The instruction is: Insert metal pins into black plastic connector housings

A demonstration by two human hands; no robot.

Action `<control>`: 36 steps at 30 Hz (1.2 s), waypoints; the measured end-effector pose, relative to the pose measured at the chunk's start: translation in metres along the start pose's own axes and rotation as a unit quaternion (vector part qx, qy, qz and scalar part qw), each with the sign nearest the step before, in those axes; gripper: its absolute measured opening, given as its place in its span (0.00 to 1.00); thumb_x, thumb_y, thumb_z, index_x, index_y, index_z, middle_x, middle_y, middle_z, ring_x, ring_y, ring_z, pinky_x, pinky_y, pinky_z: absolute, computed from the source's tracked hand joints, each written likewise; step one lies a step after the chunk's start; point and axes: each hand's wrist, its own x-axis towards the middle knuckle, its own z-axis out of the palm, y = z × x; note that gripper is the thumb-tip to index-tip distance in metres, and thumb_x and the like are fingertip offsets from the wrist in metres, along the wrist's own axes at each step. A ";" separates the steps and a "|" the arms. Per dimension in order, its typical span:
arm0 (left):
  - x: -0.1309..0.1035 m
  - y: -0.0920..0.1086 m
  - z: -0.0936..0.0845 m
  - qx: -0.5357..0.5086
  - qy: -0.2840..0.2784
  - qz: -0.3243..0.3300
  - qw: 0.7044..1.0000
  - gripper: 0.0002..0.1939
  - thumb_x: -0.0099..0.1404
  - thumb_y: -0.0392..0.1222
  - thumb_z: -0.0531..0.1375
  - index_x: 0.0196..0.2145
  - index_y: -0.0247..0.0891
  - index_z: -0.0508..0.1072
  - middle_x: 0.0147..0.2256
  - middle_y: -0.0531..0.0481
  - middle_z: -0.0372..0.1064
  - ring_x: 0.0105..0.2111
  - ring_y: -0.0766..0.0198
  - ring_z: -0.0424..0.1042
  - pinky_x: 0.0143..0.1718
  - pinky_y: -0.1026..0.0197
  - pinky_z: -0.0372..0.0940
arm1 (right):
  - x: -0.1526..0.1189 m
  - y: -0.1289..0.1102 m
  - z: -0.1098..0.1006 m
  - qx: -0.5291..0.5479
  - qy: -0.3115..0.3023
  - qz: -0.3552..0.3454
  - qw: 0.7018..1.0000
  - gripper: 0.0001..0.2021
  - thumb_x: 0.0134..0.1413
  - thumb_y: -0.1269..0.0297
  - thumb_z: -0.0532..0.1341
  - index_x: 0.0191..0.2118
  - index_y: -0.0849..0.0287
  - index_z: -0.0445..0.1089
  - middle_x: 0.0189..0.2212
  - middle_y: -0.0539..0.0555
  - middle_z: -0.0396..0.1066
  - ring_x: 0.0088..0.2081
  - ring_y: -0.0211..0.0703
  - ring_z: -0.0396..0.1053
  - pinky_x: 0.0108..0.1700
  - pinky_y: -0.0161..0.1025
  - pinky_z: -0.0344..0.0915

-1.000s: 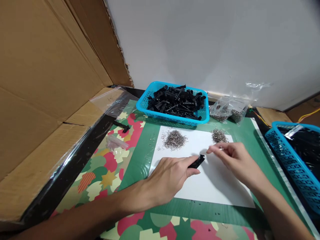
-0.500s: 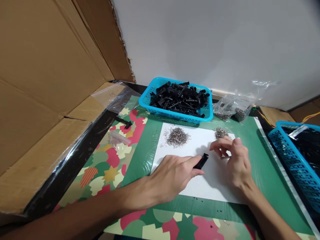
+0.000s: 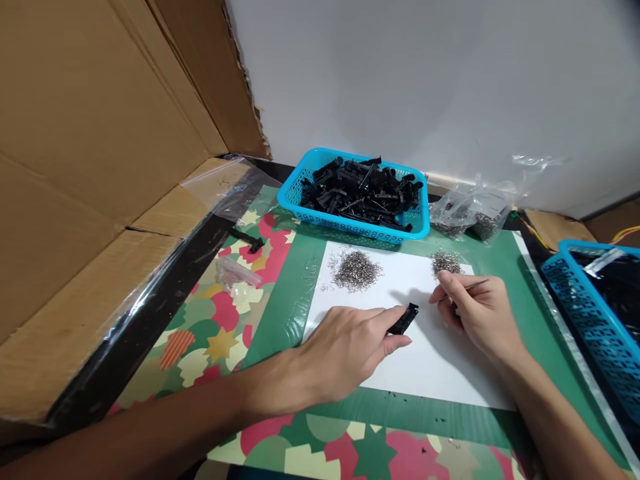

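My left hand (image 3: 357, 343) pinches a small black plastic part (image 3: 406, 320) between thumb and fingers, over a white sheet (image 3: 400, 365). Its far end sticks out past my fingertips; the rest is covered by them. To the right, my right hand (image 3: 473, 310) is closed on thin metal tweezers (image 3: 473, 285), held like a pen. The tip points left, a short way from the black part and apart from it. Just beyond this hand is a small pile of tiny bent metal wire pieces (image 3: 445, 261). A larger pile of such pieces (image 3: 356, 270) lies at the sheet's far left.
A blue basket (image 3: 350, 230) full of black plastic parts stands behind the sheet. Plastic bags (image 3: 463, 217) of metal pieces lie at its right. Another blue basket (image 3: 590, 313) is at the right edge. One black part (image 3: 253, 241) and a small clear bag (image 3: 237, 275) lie left.
My right hand has turned, and the tweezers now lie along the thumb and fingers, tip to the left. My left hand keeps the black part almost in place.
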 end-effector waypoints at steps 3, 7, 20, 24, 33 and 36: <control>0.000 -0.002 0.003 0.005 0.011 0.006 1.000 0.13 0.79 0.48 0.56 0.54 0.40 0.73 0.33 0.52 0.78 0.30 0.57 0.77 0.27 0.60 0.52 | 0.000 0.000 0.004 -0.033 -0.010 -0.035 0.999 0.29 0.70 0.44 0.59 0.21 0.59 0.72 0.09 0.48 0.62 0.14 0.34 0.55 0.22 0.36 0.54; -0.001 -0.004 0.008 0.013 0.018 0.011 1.000 0.17 0.80 0.48 0.56 0.61 0.41 0.71 0.35 0.52 0.80 0.33 0.55 0.80 0.28 0.59 0.56 | -0.001 0.000 0.011 -0.069 -0.017 -0.055 0.996 0.29 0.72 0.48 0.57 0.20 0.58 0.69 0.10 0.47 0.62 0.15 0.35 0.58 0.24 0.35 0.56; -0.001 -0.002 0.005 0.032 0.002 0.011 0.999 0.20 0.81 0.48 0.52 0.64 0.40 0.69 0.39 0.49 0.82 0.37 0.52 0.82 0.33 0.57 0.66 | -0.006 -0.002 0.019 -0.135 0.025 -0.071 0.988 0.30 0.73 0.52 0.56 0.17 0.57 0.66 0.10 0.47 0.63 0.15 0.35 0.59 0.25 0.34 0.59; 0.000 -0.001 0.006 0.044 0.001 0.014 0.999 0.18 0.80 0.46 0.53 0.62 0.41 0.70 0.36 0.52 0.81 0.33 0.53 0.81 0.31 0.57 0.65 | -0.006 -0.005 0.017 -0.134 0.023 -0.058 0.989 0.31 0.74 0.51 0.56 0.17 0.57 0.66 0.09 0.47 0.63 0.14 0.34 0.58 0.24 0.34 0.58; 0.002 -0.002 0.013 0.061 0.036 0.008 0.997 0.19 0.78 0.45 0.54 0.62 0.40 0.71 0.36 0.51 0.82 0.30 0.55 0.80 0.29 0.58 0.65 | -0.007 -0.004 0.020 -0.152 0.017 -0.075 0.985 0.29 0.73 0.51 0.57 0.18 0.57 0.67 0.10 0.46 0.63 0.14 0.34 0.59 0.24 0.34 0.59; 0.002 -0.001 0.014 0.065 0.034 0.007 0.997 0.19 0.78 0.44 0.53 0.61 0.40 0.72 0.35 0.50 0.82 0.30 0.55 0.80 0.28 0.58 0.65 | -0.008 -0.004 0.022 -0.155 0.029 -0.072 0.985 0.29 0.73 0.50 0.57 0.18 0.57 0.67 0.10 0.46 0.62 0.14 0.34 0.58 0.23 0.34 0.58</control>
